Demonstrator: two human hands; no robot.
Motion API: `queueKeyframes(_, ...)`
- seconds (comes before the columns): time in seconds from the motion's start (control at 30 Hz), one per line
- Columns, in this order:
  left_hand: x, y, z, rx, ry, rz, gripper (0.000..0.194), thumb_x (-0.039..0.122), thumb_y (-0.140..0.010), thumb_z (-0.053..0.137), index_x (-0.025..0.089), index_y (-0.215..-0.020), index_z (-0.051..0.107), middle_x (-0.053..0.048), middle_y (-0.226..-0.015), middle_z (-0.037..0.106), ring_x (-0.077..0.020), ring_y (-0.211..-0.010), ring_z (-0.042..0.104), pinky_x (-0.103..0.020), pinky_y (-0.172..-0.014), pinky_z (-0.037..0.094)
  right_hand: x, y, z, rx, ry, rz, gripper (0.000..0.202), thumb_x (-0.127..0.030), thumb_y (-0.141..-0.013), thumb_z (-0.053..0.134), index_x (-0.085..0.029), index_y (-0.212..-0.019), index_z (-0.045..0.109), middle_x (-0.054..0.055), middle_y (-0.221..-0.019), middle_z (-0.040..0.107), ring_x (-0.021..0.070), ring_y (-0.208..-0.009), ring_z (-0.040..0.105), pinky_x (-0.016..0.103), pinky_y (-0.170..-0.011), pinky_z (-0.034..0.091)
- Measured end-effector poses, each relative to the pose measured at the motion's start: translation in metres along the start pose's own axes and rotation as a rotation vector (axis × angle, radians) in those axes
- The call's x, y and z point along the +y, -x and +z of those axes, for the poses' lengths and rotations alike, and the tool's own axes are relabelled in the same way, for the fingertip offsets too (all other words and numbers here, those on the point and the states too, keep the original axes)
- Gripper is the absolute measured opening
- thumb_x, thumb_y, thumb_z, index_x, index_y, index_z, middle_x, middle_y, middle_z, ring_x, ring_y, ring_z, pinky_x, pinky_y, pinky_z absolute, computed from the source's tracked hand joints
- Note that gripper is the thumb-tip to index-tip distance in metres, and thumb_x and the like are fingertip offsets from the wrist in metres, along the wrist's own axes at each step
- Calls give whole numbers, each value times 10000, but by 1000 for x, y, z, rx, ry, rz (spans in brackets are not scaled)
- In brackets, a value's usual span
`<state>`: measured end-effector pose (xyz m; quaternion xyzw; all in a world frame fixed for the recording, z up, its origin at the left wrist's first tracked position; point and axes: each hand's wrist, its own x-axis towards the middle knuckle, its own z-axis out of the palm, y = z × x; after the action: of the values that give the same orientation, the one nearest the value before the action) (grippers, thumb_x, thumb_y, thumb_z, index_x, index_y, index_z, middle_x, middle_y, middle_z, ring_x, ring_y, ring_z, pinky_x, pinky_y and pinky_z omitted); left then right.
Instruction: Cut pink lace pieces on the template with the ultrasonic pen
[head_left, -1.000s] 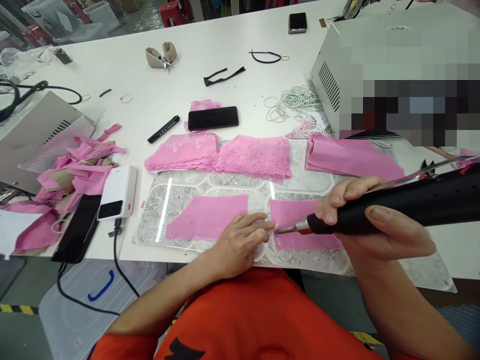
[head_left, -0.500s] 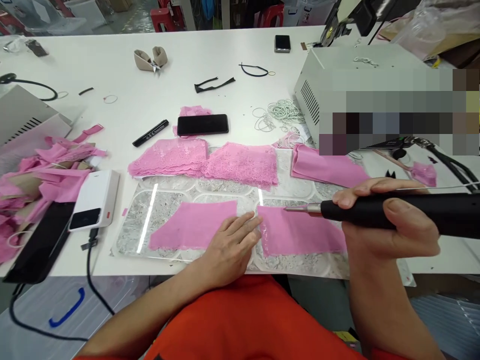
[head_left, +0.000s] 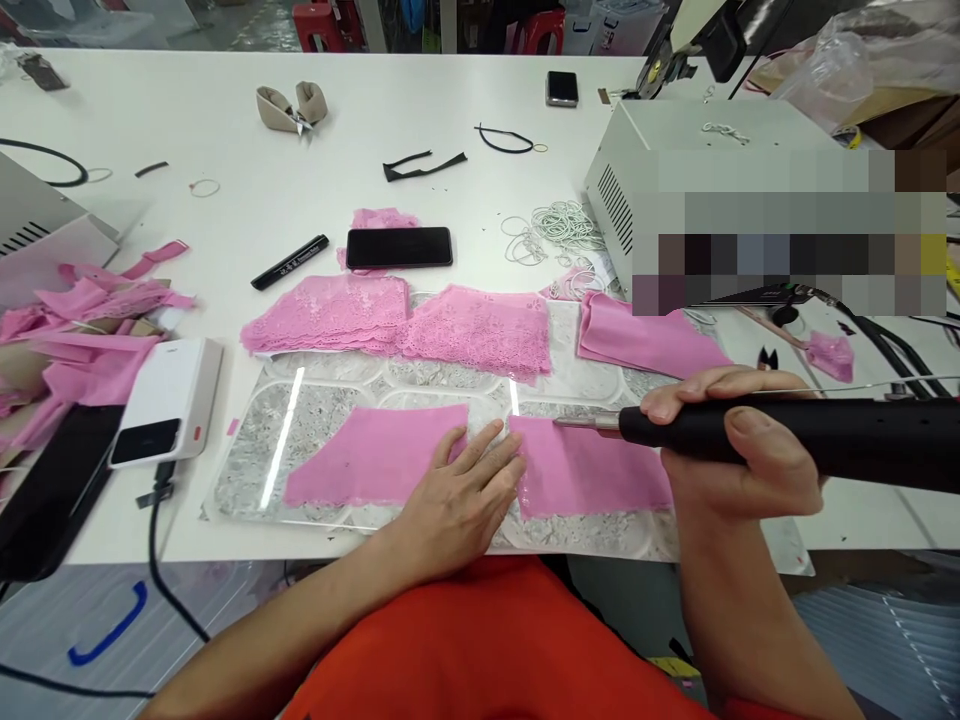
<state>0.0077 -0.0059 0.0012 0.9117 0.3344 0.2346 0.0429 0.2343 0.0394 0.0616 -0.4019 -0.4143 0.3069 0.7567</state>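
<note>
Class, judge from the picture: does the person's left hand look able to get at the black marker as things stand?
Probably yes: the left hand appears to grip nothing, and the way over the flat pink piece and the lace stack to the black marker looks free.

Flat pink tapered fabric panel [head_left: 367,460] is showing plain, solid colour; flat pink rectangular fabric panel [head_left: 600,480] is matching. Pink lace fabric stack on the left [head_left: 322,315] and pink lace fabric stack on the right [head_left: 480,330] are both showing lacy openwork patterning. Folded smooth fabric pile [head_left: 645,335] is reading plain, slightly deeper pink. Flat rectangular board [head_left: 240,430] is showing mottled grey-white stone pattern, pale rounded outlines. Long black cylindrical tool handle [head_left: 885,440] is reading solid, thin metal tip [head_left: 585,423] silver. White flat-topped bench [head_left: 420,100] is showing plain.
</note>
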Motion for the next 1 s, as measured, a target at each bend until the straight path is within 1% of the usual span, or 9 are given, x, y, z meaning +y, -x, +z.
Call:
queueKeyframes(0.1,0,0,0,15,-4,5,288,80,-947,483,123,-1208,597,-135,-1328,648,-291,-1338,523,-474,-1124,334,0,1,-1,-12,-7,3,89,-233,-570,605,-215,-631,666,-8,-583,565,154,-415,533,333,-410,453)
queueKeyframes(0.17,-1,0,0,14,-5,8,294,71,-942,485,123,-1210,595,-135,-1324,649,-293,-1343,519,-478,-1131,327,-1,-1,-5,12,-8,27,93,-239,-581,605,-227,-651,666,-16,-601,550,149,-433,531,335,-435,460)
queueKeyframes(0.23,-2,1,0,15,-3,11,314,69,-939,481,134,-1226,590,-136,-1324,648,-290,-1363,501,-485,-1144,318,-4,-6,-11,87,-9,18,111,-242,-558,586,-233,-640,661,-14,-594,524,146,-441,510,328,-429,442)
queueKeyframes(0.33,-3,1,2,35,3,16,333,66,-936,481,144,-1242,584,-133,-1325,648,-284,-1387,476,-491,-1165,296,-11,-12,-23,243,29,-29,125,-235,-503,552,-235,-584,647,10,-571,487,158,-449,471,328,-406,386)
queueKeyframes(0.4,-3,1,2,48,3,14,317,70,-940,486,141,-1232,589,-130,-1320,653,-280,-1386,480,-485,-1176,285,-14,-14,-30,276,90,-30,125,-241,-506,535,-248,-574,639,19,-579,474,170,-452,460,350,-414,377)
queueKeyframes(0.53,-3,0,2,51,-11,24,292,81,-954,479,140,-1216,594,-116,-1312,662,-275,-1377,490,-478,-1192,262,-14,-11,-37,199,130,-45,110,-277,-555,531,-249,-611,622,12,-599,467,176,-447,480,372,-426,398)
queueKeyframes(0.67,-3,-2,0,42,-23,32,296,84,-958,476,135,-1227,589,-113,-1315,661,-280,-1375,490,-481,-1193,253,-7,-8,-36,148,74,-79,132,-264,-562,540,-223,-651,629,0,-596,495,155,-423,488,342,-400,415)
queueKeyframes(0.87,-4,-1,0,34,-16,30,302,82,-958,481,126,-1238,586,-106,-1323,658,-290,-1364,498,-479,-1193,241,-2,-6,-32,162,31,-33,125,-248,-569,552,-210,-657,633,-15,-602,521,147,-425,519,328,-431,443)
queueKeyframes(1.0,-4,-1,1,29,-12,26,301,91,-967,466,135,-1241,586,-97,-1325,658,-284,-1367,493,-475,-1195,225,-2,-5,-30,134,29,-31,107,-242,-573,574,-207,-653,636,-20,-597,537,144,-432,536,319,-437,458)
